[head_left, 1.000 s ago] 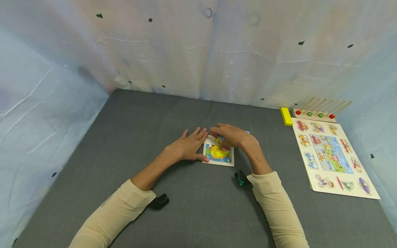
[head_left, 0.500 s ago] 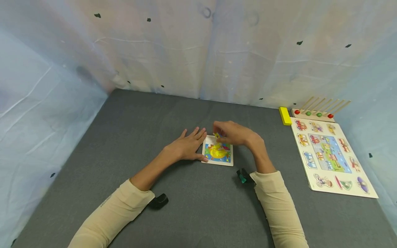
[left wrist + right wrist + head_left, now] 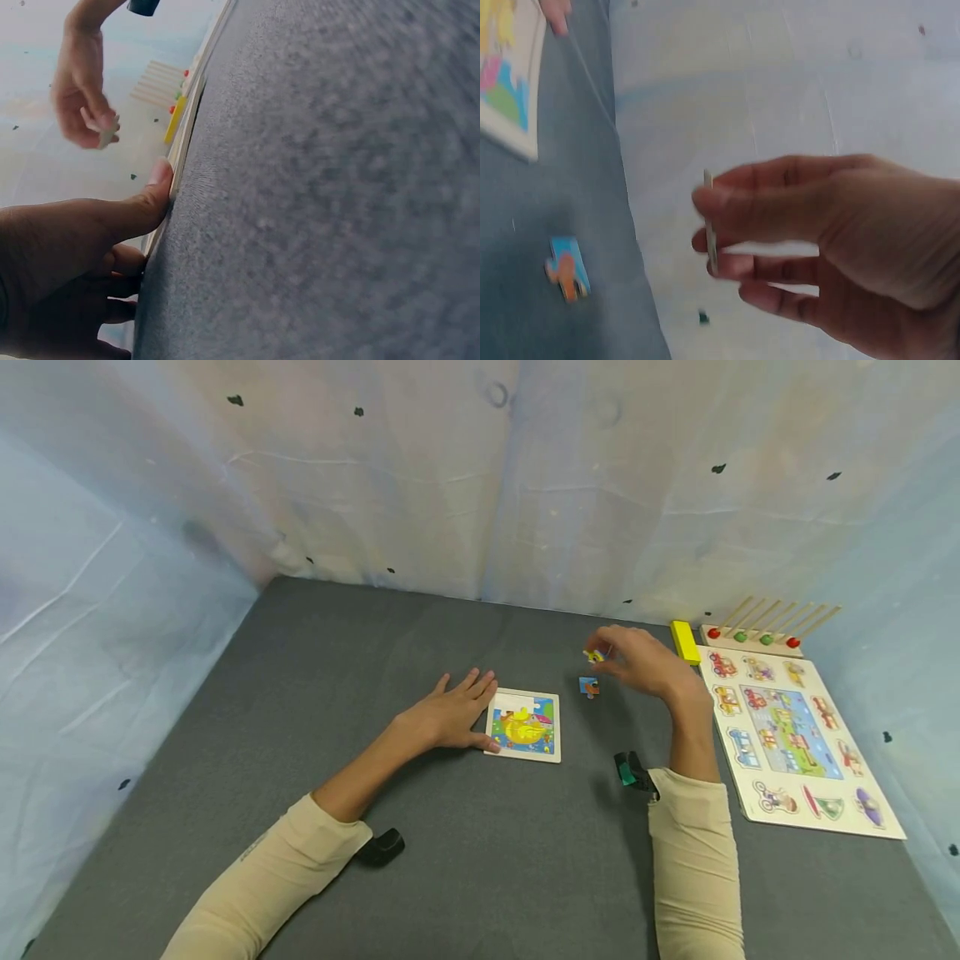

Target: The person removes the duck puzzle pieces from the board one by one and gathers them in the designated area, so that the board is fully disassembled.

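Observation:
A small jigsaw tray (image 3: 513, 702) with a yellow duck picture lies mid-table, a bare pale gap along its top left. My left hand (image 3: 446, 714) rests at the tray's left edge, fingers spread and straight, thumb on the lower left corner. Right of the tray, my right hand (image 3: 645, 662) pinches a yellow jigsaw piece (image 3: 595, 656) above the table. The right wrist view shows that piece (image 3: 709, 225) edge-on between thumb and fingers. Below the right hand lies a loose blue and orange jigsaw piece (image 3: 588, 686).
On the right lies a large wooden picture board (image 3: 791, 827) with vehicle and toy shapes. Behind it stand a peg stand (image 3: 752, 641) with red and green beads and a yellow block (image 3: 685, 642). A pale sheet (image 3: 420, 485) hangs behind the grey table.
My right hand has lifted the yellow piece from the tray's top and carried it right. The loose blue and orange piece now shows fully. My left hand stays put.

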`<action>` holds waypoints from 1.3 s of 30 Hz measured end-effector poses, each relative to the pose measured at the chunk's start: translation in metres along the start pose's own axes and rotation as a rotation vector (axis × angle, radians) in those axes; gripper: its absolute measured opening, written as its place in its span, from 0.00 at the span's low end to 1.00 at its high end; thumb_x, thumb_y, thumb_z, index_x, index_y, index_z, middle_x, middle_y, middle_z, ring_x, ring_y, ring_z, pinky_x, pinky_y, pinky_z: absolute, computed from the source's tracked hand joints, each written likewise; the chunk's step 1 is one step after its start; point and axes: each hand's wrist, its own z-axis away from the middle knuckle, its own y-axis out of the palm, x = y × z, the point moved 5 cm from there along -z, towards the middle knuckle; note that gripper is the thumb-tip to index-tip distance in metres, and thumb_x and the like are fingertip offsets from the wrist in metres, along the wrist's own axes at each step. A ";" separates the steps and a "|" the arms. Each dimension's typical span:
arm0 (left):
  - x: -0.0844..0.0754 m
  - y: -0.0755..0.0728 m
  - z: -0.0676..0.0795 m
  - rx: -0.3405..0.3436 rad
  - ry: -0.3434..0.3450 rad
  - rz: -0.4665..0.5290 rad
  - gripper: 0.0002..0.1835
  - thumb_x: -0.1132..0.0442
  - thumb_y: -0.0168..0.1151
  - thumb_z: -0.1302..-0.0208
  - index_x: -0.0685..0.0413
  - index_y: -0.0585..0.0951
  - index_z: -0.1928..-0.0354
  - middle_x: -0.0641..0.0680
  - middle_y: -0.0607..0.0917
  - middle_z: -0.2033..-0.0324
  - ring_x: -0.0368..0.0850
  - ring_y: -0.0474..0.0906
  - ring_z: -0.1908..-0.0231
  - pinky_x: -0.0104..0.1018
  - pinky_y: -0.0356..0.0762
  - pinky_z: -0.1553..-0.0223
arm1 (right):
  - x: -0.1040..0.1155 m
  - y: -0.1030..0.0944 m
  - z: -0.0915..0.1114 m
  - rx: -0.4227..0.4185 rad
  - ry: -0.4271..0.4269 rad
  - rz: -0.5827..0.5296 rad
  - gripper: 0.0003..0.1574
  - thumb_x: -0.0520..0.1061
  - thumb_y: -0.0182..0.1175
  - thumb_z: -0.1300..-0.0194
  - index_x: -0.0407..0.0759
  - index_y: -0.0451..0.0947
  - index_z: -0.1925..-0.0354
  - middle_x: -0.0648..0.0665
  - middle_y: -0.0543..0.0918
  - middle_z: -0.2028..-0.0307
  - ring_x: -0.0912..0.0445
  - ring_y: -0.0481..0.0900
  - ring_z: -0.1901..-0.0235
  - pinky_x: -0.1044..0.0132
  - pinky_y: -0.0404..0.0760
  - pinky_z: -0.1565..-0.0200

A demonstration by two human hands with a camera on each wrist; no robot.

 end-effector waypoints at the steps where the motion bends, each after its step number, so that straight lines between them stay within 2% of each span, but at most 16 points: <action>1: -0.001 0.000 0.000 0.001 0.002 -0.003 0.59 0.31 0.61 0.32 0.54 0.43 0.15 0.54 0.39 0.15 0.55 0.34 0.14 0.67 0.37 0.17 | -0.006 -0.002 0.004 -0.007 0.018 0.016 0.18 0.36 0.66 0.30 0.34 0.81 0.43 0.34 0.86 0.46 0.40 0.82 0.49 0.42 0.80 0.44; 7: -0.003 -0.002 -0.003 -0.004 -0.014 -0.027 0.58 0.30 0.60 0.32 0.54 0.45 0.15 0.54 0.42 0.15 0.56 0.37 0.15 0.66 0.41 0.17 | -0.034 -0.001 0.014 -0.020 0.065 0.042 0.18 0.31 0.70 0.36 0.31 0.83 0.48 0.31 0.87 0.50 0.37 0.83 0.50 0.41 0.81 0.44; 13: -0.005 -0.008 -0.006 0.016 -0.034 -0.029 0.56 0.32 0.62 0.32 0.56 0.49 0.16 0.56 0.46 0.15 0.58 0.41 0.15 0.65 0.46 0.18 | -0.052 0.016 0.007 0.085 0.148 0.062 0.20 0.30 0.69 0.36 0.27 0.83 0.46 0.28 0.87 0.47 0.36 0.84 0.46 0.40 0.82 0.41; 21: -0.010 -0.018 -0.013 0.051 -0.048 -0.105 0.56 0.36 0.69 0.35 0.60 0.56 0.18 0.62 0.54 0.17 0.62 0.50 0.17 0.58 0.57 0.19 | -0.058 0.033 0.001 0.153 0.185 0.101 0.20 0.31 0.70 0.37 0.29 0.83 0.46 0.31 0.84 0.49 0.39 0.82 0.49 0.43 0.82 0.43; 26: -0.014 -0.026 -0.018 0.032 -0.041 -0.136 0.55 0.37 0.72 0.37 0.63 0.61 0.20 0.64 0.59 0.19 0.63 0.56 0.19 0.56 0.61 0.20 | -0.058 0.031 0.001 0.146 0.192 0.121 0.20 0.30 0.70 0.36 0.30 0.83 0.45 0.31 0.82 0.48 0.40 0.81 0.49 0.43 0.81 0.43; 33: -0.008 -0.026 -0.017 0.040 -0.061 -0.137 0.55 0.38 0.71 0.36 0.62 0.59 0.19 0.64 0.58 0.18 0.64 0.55 0.18 0.58 0.62 0.21 | -0.053 0.031 -0.003 0.151 0.171 0.107 0.21 0.30 0.68 0.34 0.29 0.82 0.43 0.31 0.82 0.47 0.39 0.81 0.48 0.43 0.81 0.42; 39: -0.011 -0.021 -0.016 0.044 -0.040 -0.112 0.54 0.38 0.70 0.35 0.61 0.58 0.18 0.63 0.55 0.17 0.64 0.51 0.17 0.59 0.59 0.20 | -0.055 0.031 0.002 0.170 0.173 0.121 0.21 0.32 0.68 0.34 0.30 0.81 0.43 0.32 0.82 0.48 0.40 0.80 0.49 0.43 0.80 0.43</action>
